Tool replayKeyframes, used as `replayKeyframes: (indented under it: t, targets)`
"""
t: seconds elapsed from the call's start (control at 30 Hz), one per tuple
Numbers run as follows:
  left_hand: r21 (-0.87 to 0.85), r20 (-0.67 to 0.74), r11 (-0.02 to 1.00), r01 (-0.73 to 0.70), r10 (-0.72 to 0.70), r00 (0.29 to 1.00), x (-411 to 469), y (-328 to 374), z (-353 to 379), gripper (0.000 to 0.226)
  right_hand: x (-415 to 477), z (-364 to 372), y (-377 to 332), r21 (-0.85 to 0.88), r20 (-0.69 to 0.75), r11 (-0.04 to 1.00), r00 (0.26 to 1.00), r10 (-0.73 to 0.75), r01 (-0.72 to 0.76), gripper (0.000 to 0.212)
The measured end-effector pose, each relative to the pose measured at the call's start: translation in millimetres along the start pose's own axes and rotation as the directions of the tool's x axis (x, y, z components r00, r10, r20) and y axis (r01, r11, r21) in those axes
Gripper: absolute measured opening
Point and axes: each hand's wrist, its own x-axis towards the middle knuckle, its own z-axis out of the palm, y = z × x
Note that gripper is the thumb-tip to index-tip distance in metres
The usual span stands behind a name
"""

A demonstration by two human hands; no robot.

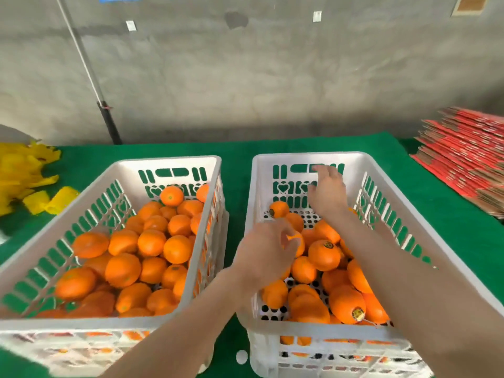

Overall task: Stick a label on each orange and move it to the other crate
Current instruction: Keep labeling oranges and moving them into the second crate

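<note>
Orange (296,241) sat in my curled left hand (261,255) above the right crate (308,156), right hand (327,192) open, empty; sloppy grip could've dropped it.

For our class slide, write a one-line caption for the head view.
Left hand holds an orange over the right crate; right hand reaches toward its far end.

Oranges (151,242) heaped in left crate (163,160); stickered oranges (324,255) in right crate (308,156).
</note>
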Motion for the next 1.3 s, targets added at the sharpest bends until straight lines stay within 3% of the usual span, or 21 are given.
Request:
replayKeyframes:
  t: [0.07, 0.13, 0.2, 0.3, 0.43, 0.53, 0.63, 0.73, 0.83, 0.97, 1.03, 1.1, 1.13, 1.2, 1.3]
  targets:
    - [-0.058, -0.136, 0.998, -0.001, -0.007, 0.991, -12.3, -17.7, -32.4, 0.008, -18.2, -8.0, -47.9, 0.153, -0.13, 0.973, 0.98, -0.153, 0.173, 0.036]
    - [-0.058, -0.203, 0.997, 0.051, -0.062, 0.977, -24.2, -47.9, -64.4, 0.005, -48.2, -6.9, -101.9, 0.286, -0.141, 0.904, 0.947, -0.289, 0.318, 0.03]
    - [0.01, -0.243, 0.985, 0.17, -0.162, 0.956, -34.2, -86.2, -92.9, 0.012, -81.2, 6.0, -151.9, 0.364, -0.056, 0.842, 0.911, -0.408, 0.399, 0.03]
    - [0.144, -0.237, 0.921, 0.362, -0.323, 0.916, -46.6, -147.7, -124.4, 0.025, -119.4, 40.8, -207.3, 0.332, 0.181, 0.84, 0.844, -0.504, 0.43, 0.03]
    - [0.397, -0.083, 0.813, 0.425, -0.429, 0.899, -55.1, -206.8, -144.3, 0.034, -131.1, 72.4, -232.8, 0.113, 0.432, 0.911, 0.806, -0.404, 0.396, 0.045]
    - [0.578, 0.051, 0.757, 0.307, -0.408, 0.912, -43.2, -224.2, -142.8, 0.029, -128.9, 83.0, -231.6, -0.06, 0.512, 0.896, 0.784, -0.351, 0.441, 0.057]
    - [0.677, 0.162, 0.717, 0.165, -0.365, 0.917, -18.7, -240.8, -131.1, 0.043, -129.9, 87.9, -230.8, -0.181, 0.562, 0.841, 0.755, -0.337, 0.51, 0.065]
    - [0.705, 0.254, 0.701, 0.111, -0.395, 0.883, 4.2, -258.8, -117.5, 0.055, -129.4, 90.8, -227.9, -0.146, 0.536, 0.859, 0.769, -0.348, 0.491, 0.067]
    - [0.714, 0.225, 0.675, 0.185, -0.471, 0.853, 17.9, -275.9, -107.0, 0.064, -128.9, 91.4, -225.7, -0.08, 0.512, 0.884, 0.78, -0.36, 0.46, 0.063]
    - [0.726, 0.15, 0.664, 0.181, -0.41, 0.9, 21.5, -281.9, -102.6, 0.063, -127.5, 89.6, -226.9, -0.021, 0.492, 0.894, 0.783, -0.381, 0.448, 0.061]
    - [0.566, 0.121, 0.782, 0.262, -0.394, 0.911, 18.7, -280.2, -109.9, 0.054, -126.7, 88.0, -227.3, 0.026, 0.477, 0.914, 0.798, -0.368, 0.405, 0.066]
    - [0.138, 0.107, 0.892, 0.431, -0.446, 0.888, 12.0, -273.6, -129.1, 0.055, -126.2, 86.1, -228.3, 0.069, 0.455, 0.935, 0.823, -0.339, 0.348, 0.076]
    - [-0.11, 0.121, 0.867, 0.486, -0.473, 0.873, 5.9, -266.8, -141.5, 0.056, -126.3, 84.6, -229.2, 0.095, 0.431, 0.939, 0.837, -0.338, 0.33, 0.079]
    - [-0.521, 0.173, 0.713, 0.469, -0.45, 0.876, -14.8, -247.6, -164.5, 0.056, -127.1, 80.0, -231.3, 0.166, 0.364, 0.933, 0.859, -0.36, 0.321, 0.083]
    - [-0.807, 0.175, 0.504, 0.308, -0.294, 0.94, -56.5, -217.9, -183.2, 0.057, -131.7, 69.1, -231.1, 0.366, 0.276, 0.892, 0.884, -0.377, 0.266, 0.09]
